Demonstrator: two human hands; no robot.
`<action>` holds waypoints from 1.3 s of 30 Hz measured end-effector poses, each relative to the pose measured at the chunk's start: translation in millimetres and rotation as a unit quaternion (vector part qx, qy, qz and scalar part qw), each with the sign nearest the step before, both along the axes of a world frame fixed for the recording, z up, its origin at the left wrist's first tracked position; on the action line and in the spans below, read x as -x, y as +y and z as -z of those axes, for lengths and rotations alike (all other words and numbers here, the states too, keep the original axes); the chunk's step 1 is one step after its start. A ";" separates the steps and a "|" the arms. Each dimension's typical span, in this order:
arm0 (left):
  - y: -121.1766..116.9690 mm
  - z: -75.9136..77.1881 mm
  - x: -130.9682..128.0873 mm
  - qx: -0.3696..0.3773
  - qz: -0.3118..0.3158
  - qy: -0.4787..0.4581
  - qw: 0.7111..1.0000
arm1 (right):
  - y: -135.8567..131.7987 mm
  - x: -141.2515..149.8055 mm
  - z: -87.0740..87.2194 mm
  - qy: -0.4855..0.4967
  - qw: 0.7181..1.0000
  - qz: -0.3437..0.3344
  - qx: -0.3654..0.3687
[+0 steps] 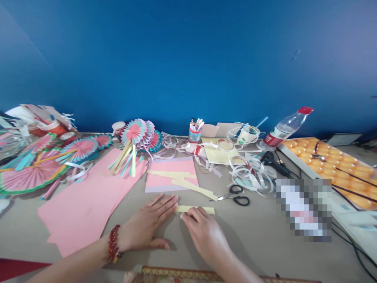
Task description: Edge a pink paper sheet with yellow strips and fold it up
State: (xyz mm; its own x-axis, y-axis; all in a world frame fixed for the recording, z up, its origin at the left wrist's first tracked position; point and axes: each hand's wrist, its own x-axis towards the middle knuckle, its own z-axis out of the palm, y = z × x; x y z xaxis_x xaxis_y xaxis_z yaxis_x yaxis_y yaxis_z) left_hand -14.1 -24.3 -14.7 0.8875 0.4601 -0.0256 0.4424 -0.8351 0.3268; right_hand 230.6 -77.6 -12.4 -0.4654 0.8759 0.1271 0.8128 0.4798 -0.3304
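Where both hands meet the work, we find a short yellow strip [185, 209] lying flat on the grey table [262, 239], directly in front of the person. Its long axis runs from left to right, across the line of reach, with only a slight tilt.

We record the right hand [207, 232] as the nearer of the two: its bent fingers overlap the near edge of the strip, and the right end shows clear beyond the knuckles. These fingers are curled inward; we cannot tell whether they pinch the paper or merely press on it. A small pale object shows at their tips, too indistinct for us to identify.

We note the left hand [149, 222] palm down on the table, fingers extended and thumb spread away, clasping nothing that we can see. Its fingertips point toward the strip's left end; contact there we cannot confirm. The two hands are near each other but apart.

Beyond the strip we observe two longer yellow strips [196, 189], partly across a pink-and-lilac sheet [156, 188]. Scissors [231, 196] lie to the right, blades toward the longer strips. Pink sheets [85, 204] lie left of the left hand.
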 end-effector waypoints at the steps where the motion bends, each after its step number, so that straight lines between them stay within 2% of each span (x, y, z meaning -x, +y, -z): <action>1: 0.1 -0.3 -0.3 0.001 0.000 0.000 1.000 | 0.3 1.6 0.3 -0.002 1.000 0.001 0.001; 5: 1.9 -7.0 2.0 0.023 -0.001 -0.002 1.000 | 1.5 4.1 -0.1 -0.005 1.000 0.003 0.012; 9: 7.1 -19.6 11.3 0.049 -0.010 -0.044 0.998 | 1.6 2.6 0.4 0.010 1.000 -0.002 0.021; 12: 13.2 -24.7 17.4 0.064 0.009 -0.067 0.996 | 1.1 1.7 1.7 0.022 1.000 0.003 0.021; 17: 23.0 -18.6 20.5 0.102 0.022 -0.057 0.993 | 1.9 1.8 2.7 0.024 1.000 -0.002 0.011; 23: 22.6 -9.4 23.1 0.097 0.004 -0.038 0.994 | 3.0 -0.1 3.9 0.019 1.000 -0.013 0.017; 29: 21.4 -10.8 23.1 0.091 -0.002 -0.041 0.995 | 2.2 1.5 5.6 0.023 0.999 -0.022 0.000; 39: 21.3 -10.6 22.8 0.082 0.000 -0.056 0.995 | 3.9 16.1 2.7 0.008 1.000 -0.012 0.020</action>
